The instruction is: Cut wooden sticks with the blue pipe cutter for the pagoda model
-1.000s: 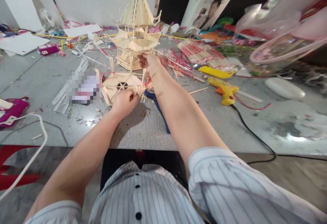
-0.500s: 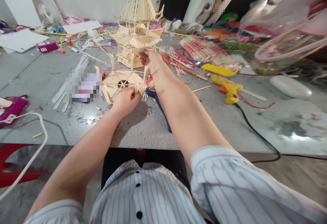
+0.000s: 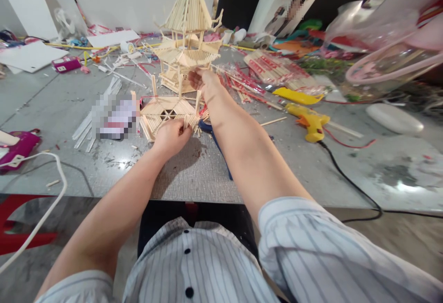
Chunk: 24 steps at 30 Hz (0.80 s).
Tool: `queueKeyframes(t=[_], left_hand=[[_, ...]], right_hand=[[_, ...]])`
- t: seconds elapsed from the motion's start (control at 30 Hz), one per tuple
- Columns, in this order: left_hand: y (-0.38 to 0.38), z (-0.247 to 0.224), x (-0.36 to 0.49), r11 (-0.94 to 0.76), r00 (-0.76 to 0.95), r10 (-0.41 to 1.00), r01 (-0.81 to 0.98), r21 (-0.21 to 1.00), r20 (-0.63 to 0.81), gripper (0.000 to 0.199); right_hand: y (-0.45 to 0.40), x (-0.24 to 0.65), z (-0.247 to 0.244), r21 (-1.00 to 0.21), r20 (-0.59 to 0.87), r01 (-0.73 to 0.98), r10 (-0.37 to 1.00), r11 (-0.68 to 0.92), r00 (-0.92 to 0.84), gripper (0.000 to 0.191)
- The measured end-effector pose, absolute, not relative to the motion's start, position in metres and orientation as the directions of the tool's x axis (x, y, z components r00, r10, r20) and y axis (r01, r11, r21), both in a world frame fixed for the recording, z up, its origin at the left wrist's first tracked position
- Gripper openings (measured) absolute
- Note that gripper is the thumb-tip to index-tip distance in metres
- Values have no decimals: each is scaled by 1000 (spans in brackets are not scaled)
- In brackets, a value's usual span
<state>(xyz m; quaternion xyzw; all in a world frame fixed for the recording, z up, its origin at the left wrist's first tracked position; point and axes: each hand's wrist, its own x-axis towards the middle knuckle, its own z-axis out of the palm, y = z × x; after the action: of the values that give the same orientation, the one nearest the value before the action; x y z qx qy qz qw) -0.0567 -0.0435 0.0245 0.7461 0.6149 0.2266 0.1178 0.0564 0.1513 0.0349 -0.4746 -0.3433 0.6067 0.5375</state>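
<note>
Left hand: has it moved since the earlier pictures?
No, no clear shift either way: the left hand stays at the near side of the hexagonal stick frame, in the same place against the clear strips.

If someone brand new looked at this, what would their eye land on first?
Most likely the tall stick tower with its pointed roof, standing toward the back of the grey table, the right hand in front of its lower part. Nearer the wearer is a low stick piece with upright posts, the left hand at its near edge. The bright yellow glue gun lies off to the right.
</note>
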Motion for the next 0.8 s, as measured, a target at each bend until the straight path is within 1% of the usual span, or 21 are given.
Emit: queueKeyframes(t=[0.03, 0.1, 0.2, 0.27, 0.4, 0.53, 0.63, 0.73, 0.8], left_hand=[[-44, 24, -57, -218, 142, 970, 866, 450, 197, 22], [-44, 24, -57, -223, 146, 969, 868, 444, 201, 22], [-44, 24, -57, -224, 146, 969, 863, 452, 200, 22], [-43, 25, -60, -234, 163, 970, 841, 488, 183, 19], [-37, 24, -71, -290, 264, 955, 731, 617, 135, 13], [-31, 21, -79, -304, 297, 945, 631, 713, 140, 15], [-30, 21, -79, -271, 284, 951, 585, 764, 119, 14], [-29, 22, -77, -240, 222, 967, 600, 763, 130, 13], [-29, 22, -76, -246, 210, 967, 618, 747, 145, 14]], right_hand=[[149, 56, 35, -913, -227, -354, 973, -201, 32, 19], [147, 55, 36, -913, -246, -341, 969, -224, 19, 20], [146, 60, 38, -921, -235, -322, 972, -218, 14, 21], [142, 70, 40, -924, -228, -319, 973, -211, 16, 21], [115, 99, 47, -933, -234, -280, 972, -227, -7, 21], [65, 123, 52, -932, -273, -221, 957, -288, -94, 22], [36, 126, 52, -924, -312, -175, 935, -340, -169, 21], [22, 119, 52, -922, -338, -103, 905, -374, -259, 21], [18, 113, 52, -915, -369, -39, 873, -401, -318, 22]])
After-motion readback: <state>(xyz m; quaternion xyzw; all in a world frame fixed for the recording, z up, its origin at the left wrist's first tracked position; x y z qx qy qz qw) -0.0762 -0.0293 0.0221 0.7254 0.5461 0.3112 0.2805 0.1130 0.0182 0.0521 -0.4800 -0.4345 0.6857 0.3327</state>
